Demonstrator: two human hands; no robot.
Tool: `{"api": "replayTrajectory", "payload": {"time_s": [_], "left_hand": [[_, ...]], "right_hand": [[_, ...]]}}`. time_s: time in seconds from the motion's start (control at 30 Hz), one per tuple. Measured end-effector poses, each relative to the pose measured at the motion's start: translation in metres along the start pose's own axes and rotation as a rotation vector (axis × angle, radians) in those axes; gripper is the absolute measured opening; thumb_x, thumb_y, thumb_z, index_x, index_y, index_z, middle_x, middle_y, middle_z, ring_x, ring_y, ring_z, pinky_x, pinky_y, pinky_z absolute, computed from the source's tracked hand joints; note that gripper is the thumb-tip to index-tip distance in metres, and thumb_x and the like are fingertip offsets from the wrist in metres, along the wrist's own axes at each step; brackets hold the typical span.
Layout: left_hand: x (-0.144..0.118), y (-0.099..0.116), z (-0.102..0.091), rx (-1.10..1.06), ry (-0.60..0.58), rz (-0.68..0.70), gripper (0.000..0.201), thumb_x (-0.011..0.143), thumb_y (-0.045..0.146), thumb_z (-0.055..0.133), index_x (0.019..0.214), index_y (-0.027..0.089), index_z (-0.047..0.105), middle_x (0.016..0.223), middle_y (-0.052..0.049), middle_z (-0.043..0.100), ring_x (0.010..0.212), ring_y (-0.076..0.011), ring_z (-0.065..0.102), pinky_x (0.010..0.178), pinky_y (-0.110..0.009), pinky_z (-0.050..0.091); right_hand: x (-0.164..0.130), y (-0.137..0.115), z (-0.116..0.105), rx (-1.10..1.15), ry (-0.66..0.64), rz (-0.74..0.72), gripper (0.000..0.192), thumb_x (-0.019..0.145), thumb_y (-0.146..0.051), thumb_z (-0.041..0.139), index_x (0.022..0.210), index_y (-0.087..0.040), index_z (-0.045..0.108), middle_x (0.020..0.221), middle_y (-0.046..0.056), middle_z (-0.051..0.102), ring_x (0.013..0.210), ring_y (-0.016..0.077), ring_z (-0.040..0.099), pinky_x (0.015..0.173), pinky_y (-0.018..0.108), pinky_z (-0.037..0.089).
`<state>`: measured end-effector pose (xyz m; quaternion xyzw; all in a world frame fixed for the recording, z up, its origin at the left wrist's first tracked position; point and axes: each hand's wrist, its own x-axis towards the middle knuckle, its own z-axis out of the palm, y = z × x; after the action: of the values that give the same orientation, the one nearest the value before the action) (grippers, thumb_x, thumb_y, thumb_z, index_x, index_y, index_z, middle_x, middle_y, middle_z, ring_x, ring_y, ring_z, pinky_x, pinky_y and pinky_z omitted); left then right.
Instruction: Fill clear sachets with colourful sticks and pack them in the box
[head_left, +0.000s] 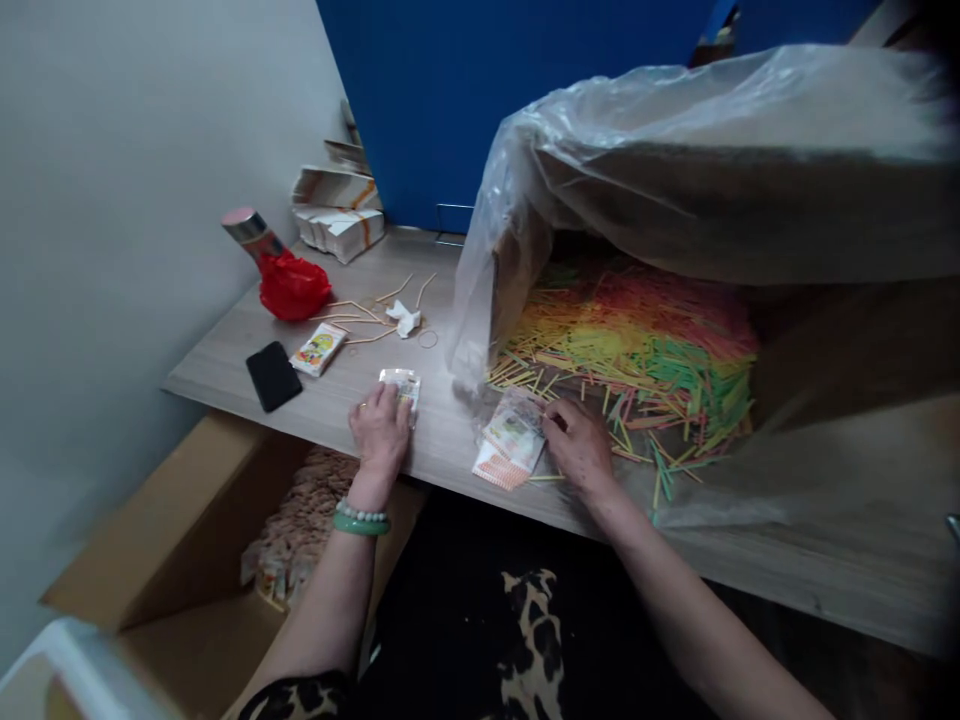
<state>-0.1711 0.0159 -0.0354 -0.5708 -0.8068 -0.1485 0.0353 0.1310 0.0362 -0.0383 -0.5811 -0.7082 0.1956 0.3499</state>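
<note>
My left hand (380, 430) lies on the tabletop with fingers stretched over a small printed packet (406, 380). Its far end pokes out past my fingertips. To the right, my right hand (577, 445) is closed in a pinch at the upper right edge of a clear printed bag (517, 425). An orange-patterned end of that bag faces me. Just beyond my right hand, thin coloured sticks (637, 360) in pink, yellow and green spill from an overturned, plastic-lined carton (504, 280). What lies under my left fingers is hidden.
Left on the table (442, 420) are a black flat case (273, 377), a card pack (319, 348), a red bag (292, 286) around a can, crumpled tissue (403, 319) and loose tan sticks. Stacked cards (341, 220) stand behind. An open box (187, 520) of packets sits below the table's edge.
</note>
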Motion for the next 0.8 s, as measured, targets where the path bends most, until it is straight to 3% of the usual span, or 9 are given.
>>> {"api": "replayTrajectory", "payload": {"time_s": [0.1,0.17,0.27,0.37,0.43,0.5,0.67,0.73,0.8], "left_hand": [[-0.004,-0.002,-0.002,0.01,-0.055,0.078,0.038,0.094,0.029,0.048,0.127,0.017,0.064,0.143,-0.019,0.054,0.128,-0.0368,0.051,0.106,-0.058,0.03],[-0.005,0.007,-0.006,-0.045,0.029,0.063,0.038,0.092,0.028,0.051,0.125,0.017,0.066,0.147,-0.022,0.049,0.13,-0.0403,0.047,0.108,-0.064,0.025],[-0.009,0.045,-0.013,-0.437,0.095,0.098,0.039,0.085,0.036,0.06,0.119,0.018,0.068,0.137,-0.017,0.058,0.122,-0.0341,0.055,0.106,-0.055,0.037],[-0.019,0.099,-0.018,-0.955,-0.323,0.193,0.041,0.071,0.041,0.074,0.104,0.018,0.072,0.103,-0.009,0.071,0.091,-0.0236,0.064,0.08,-0.037,0.052],[-0.025,0.128,-0.018,-1.113,-0.626,0.186,0.028,0.066,0.039,0.076,0.079,0.015,0.071,0.072,-0.002,0.066,0.065,-0.0154,0.057,0.06,-0.027,0.046],[-0.028,0.144,-0.013,-1.167,-0.714,0.147,0.025,0.067,0.035,0.074,0.059,0.016,0.062,0.055,0.003,0.052,0.052,-0.0098,0.043,0.051,-0.023,0.036],[-0.029,0.141,-0.006,-1.341,-0.497,0.005,0.041,0.068,0.03,0.071,0.05,0.019,0.036,0.05,0.007,0.038,0.05,-0.0078,0.036,0.052,-0.022,0.035],[-0.036,0.14,-0.01,-1.31,-0.511,0.06,0.033,0.073,0.029,0.067,0.053,0.019,0.042,0.053,0.006,0.043,0.052,-0.0091,0.04,0.053,-0.023,0.037],[-0.048,0.145,-0.017,-1.191,-0.598,0.266,0.02,0.077,0.024,0.06,0.059,0.018,0.054,0.059,0.002,0.053,0.059,-0.012,0.049,0.059,-0.025,0.042]], "right_hand": [[0.003,0.004,-0.001,0.158,-0.014,0.093,0.011,0.08,-0.021,0.051,0.073,-0.02,0.06,0.071,0.0,0.058,0.072,0.0167,0.052,0.07,0.028,0.037],[0.005,0.004,-0.003,0.256,-0.017,0.127,0.009,0.078,-0.022,0.052,0.077,-0.02,0.061,0.073,-0.001,0.058,0.073,0.0161,0.052,0.069,0.026,0.037],[0.005,-0.004,-0.008,0.421,-0.065,0.157,0.007,0.076,-0.023,0.055,0.077,-0.02,0.06,0.073,-0.002,0.057,0.072,0.0146,0.051,0.067,0.024,0.037],[0.004,-0.021,-0.014,0.58,-0.141,0.051,0.007,0.079,-0.024,0.054,0.077,-0.02,0.06,0.075,-0.002,0.057,0.073,0.0132,0.052,0.071,0.024,0.04],[0.004,-0.027,-0.022,0.604,-0.182,-0.018,0.008,0.081,-0.024,0.054,0.077,-0.02,0.06,0.076,-0.002,0.059,0.075,0.0132,0.054,0.073,0.025,0.041],[0.005,-0.022,-0.035,0.564,-0.188,-0.017,0.011,0.083,-0.024,0.053,0.078,-0.019,0.061,0.077,-0.002,0.06,0.077,0.0135,0.055,0.074,0.025,0.042],[0.0,0.034,-0.076,0.082,-0.167,0.152,0.014,0.077,-0.018,0.06,0.089,-0.018,0.067,0.093,0.004,0.063,0.093,0.0192,0.056,0.084,0.03,0.043],[-0.007,0.051,-0.087,-0.12,-0.261,0.146,0.027,0.073,-0.014,0.063,0.099,-0.018,0.068,0.105,0.008,0.062,0.103,0.0223,0.054,0.088,0.032,0.043],[-0.014,0.057,-0.093,-0.24,-0.354,0.102,0.037,0.074,-0.012,0.061,0.111,-0.019,0.066,0.116,0.01,0.059,0.11,0.0232,0.053,0.091,0.032,0.043]]}}
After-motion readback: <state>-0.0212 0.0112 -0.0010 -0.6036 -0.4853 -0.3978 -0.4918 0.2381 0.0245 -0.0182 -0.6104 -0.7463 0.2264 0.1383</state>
